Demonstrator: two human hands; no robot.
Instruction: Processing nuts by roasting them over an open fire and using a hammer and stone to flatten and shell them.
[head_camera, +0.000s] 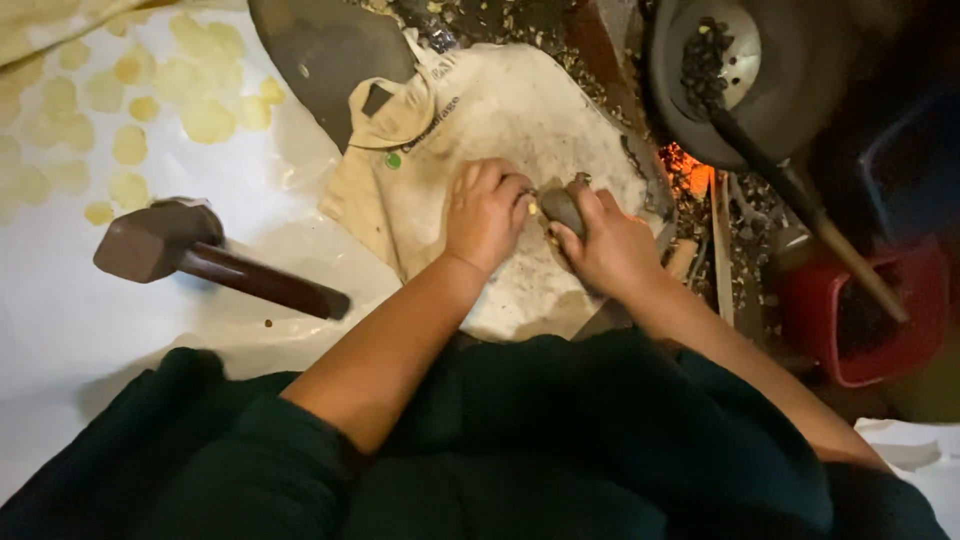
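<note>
Cloth bag (470, 110) under both hands (550, 225), stone (562, 208) btwn them

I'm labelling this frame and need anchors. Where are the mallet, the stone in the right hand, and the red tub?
mallet (150, 242), head view, on its blocky head.
stone (562, 210), head view, on the grey face showing between the fingers.
red tub (812, 305), head view, on its left wall.

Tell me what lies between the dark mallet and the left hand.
In the head view: bare white sheet, then the cream cloth bag under the left hand; mallet lies apart.
</note>
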